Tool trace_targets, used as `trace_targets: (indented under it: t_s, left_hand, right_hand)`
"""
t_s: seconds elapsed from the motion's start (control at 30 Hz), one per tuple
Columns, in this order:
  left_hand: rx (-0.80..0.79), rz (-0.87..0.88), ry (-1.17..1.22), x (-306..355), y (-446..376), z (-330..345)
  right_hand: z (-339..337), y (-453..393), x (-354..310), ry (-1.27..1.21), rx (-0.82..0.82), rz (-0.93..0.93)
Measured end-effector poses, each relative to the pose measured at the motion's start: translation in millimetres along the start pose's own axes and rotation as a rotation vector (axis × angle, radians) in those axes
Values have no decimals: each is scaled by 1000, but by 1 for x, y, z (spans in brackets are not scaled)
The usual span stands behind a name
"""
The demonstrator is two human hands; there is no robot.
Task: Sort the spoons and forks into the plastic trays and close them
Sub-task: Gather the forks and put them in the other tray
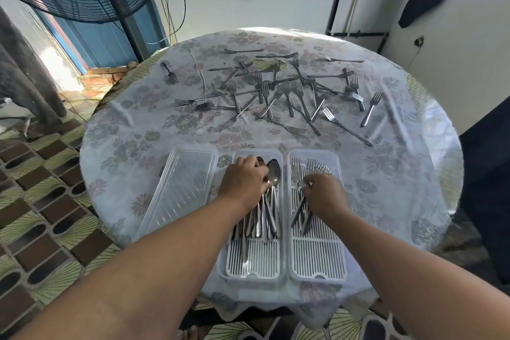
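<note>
2 hands reach down: left hand (244, 182) on spoons (271, 201), right hand (325, 194) apparently pinching forks (302, 211).

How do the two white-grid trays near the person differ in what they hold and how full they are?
The left tray holds spoons, while the right tray holds forks. The spoon pile looks bigger than the fork pile. The left hand is at the spoons; the right hand holds forks. Both trays are clear plastic, uncovered, with a white slotted insert.
</note>
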State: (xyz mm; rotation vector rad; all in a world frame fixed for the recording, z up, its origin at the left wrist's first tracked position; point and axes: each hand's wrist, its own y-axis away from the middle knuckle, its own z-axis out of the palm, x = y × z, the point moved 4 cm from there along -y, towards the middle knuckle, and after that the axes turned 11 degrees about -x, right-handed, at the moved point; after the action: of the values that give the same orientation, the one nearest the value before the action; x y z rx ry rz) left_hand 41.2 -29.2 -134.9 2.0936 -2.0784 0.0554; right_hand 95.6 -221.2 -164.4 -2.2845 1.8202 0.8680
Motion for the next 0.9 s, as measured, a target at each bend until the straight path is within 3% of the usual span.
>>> trace_targets:
  t_s: [0.17, 0.3, 0.43, 0.73, 0.83, 0.9]
  left_hand:
    - [-80, 103, -197, 0, 9, 7]
    - [-144, 17, -224, 1, 8, 15]
    - [-82, -27, -78, 7, 3, 12]
    - [189, -163, 277, -5, -8, -30]
    - [225, -175, 491, -9, -13, -47]
    - [223, -193, 507, -14, -18, -58]
  right_hand:
    - [4, 5, -3, 62, 16, -106]
    - [5, 9, -7, 75, -9, -174]
    - [5, 14, -4, 31, -21, -197]
    - [-24, 12, -32, -337, 178, -184]
    - [-32, 6, -52, -402, 184, -188]
    - [-36, -1, -66, -422, 198, -193]
